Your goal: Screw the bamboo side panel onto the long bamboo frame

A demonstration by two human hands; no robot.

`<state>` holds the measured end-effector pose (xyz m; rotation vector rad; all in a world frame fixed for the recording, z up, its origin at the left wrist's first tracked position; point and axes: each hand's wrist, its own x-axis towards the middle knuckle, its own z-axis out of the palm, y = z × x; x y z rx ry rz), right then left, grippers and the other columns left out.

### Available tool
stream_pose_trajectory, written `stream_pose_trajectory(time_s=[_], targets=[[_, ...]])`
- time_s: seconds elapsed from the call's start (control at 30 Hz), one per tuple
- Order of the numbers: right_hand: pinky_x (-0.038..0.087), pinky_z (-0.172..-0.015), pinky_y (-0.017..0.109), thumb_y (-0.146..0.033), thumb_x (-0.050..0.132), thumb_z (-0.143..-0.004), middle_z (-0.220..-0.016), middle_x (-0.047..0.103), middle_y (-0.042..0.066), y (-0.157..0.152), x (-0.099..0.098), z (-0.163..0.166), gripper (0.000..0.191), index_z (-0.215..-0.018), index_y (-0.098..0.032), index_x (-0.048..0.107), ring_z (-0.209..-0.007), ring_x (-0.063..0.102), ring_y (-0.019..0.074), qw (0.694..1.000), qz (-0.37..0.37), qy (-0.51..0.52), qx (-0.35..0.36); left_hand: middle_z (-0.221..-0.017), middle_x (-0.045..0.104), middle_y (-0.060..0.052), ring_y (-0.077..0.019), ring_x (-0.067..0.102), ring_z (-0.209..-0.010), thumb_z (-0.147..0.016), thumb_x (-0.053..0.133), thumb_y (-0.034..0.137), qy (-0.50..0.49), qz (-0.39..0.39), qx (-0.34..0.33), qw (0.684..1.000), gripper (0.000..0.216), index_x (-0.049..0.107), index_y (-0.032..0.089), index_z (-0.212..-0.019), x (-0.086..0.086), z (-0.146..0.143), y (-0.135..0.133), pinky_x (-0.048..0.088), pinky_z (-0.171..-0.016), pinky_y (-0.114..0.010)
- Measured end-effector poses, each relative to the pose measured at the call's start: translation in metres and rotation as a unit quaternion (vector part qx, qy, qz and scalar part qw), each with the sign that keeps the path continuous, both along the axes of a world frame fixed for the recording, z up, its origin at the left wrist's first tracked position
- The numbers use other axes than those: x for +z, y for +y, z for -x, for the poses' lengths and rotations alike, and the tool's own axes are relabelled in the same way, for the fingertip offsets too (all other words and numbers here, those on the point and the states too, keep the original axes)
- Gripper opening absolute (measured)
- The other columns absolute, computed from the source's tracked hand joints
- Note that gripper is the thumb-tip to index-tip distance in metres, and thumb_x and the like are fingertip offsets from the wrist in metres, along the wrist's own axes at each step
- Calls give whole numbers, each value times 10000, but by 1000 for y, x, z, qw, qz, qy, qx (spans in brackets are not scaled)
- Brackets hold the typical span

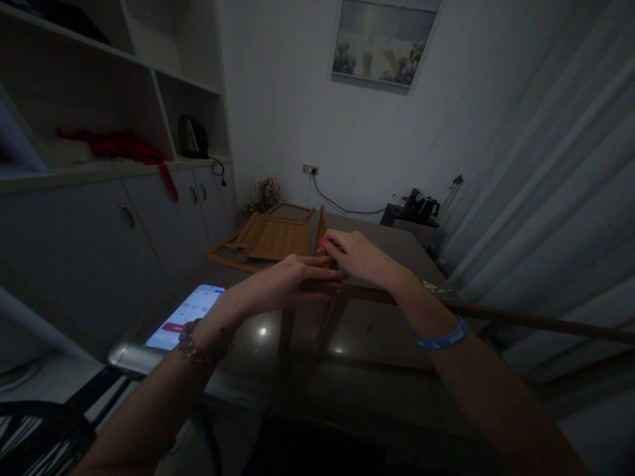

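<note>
Holding a wooden frame (501, 315) with the left hand (292, 276); bending the right hand (360, 256) over its end, too dim to tell whether pinching anything.

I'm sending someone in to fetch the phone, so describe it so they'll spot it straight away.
Start from the dark table below the pale wall. At its near left, beside the beaded bracelet in this view, is the phone. Its brightly lit screen sets it apart from the brown wooden pieces farther back.
</note>
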<state>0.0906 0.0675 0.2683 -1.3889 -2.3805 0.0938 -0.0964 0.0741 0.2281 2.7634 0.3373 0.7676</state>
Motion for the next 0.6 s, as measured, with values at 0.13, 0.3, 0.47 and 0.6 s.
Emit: stream_pose_trajectory(time_s=[0.13,0.3,0.47,0.6], targets=[[323,-571,224,-268,386,-964,-778,648,24,-1,0,0,230,-886,-174,581,-652,553,117,1000,1,-4,-3,-1310,547,-112,-218,540,-1184,-864,552,349,1,-16,-2,1000,425,532,223,-1269,2,1,-1,475,-950,-348],[337,-588,220,-259,385,-964,-799,652,26,-2,-1,0,218,-893,-178,574,-678,566,121,1000,12,7,-13,-1284,566,-107,-226,541,-1180,-850,567,363,2,-24,6,1000,456,522,218,-1280,2,1,-3,466,-964,-366],[345,-597,225,-270,393,-963,-812,663,38,-2,-2,2,221,-891,-175,579,-701,582,131,1000,13,13,-15,-1278,575,-92,-218,551,-1166,-827,597,381,4,-12,12,1000,467,532,223,-1262,1,1,-3,461,-957,-339],[354,-598,225,-259,385,-964,-817,674,39,-1,-4,2,228,-888,-176,583,-695,592,130,1000,13,21,-13,-1226,606,-96,-210,559,-1157,-840,582,369,-5,-7,5,1000,422,557,209,-1230,0,-1,-2,451,-962,-315]])
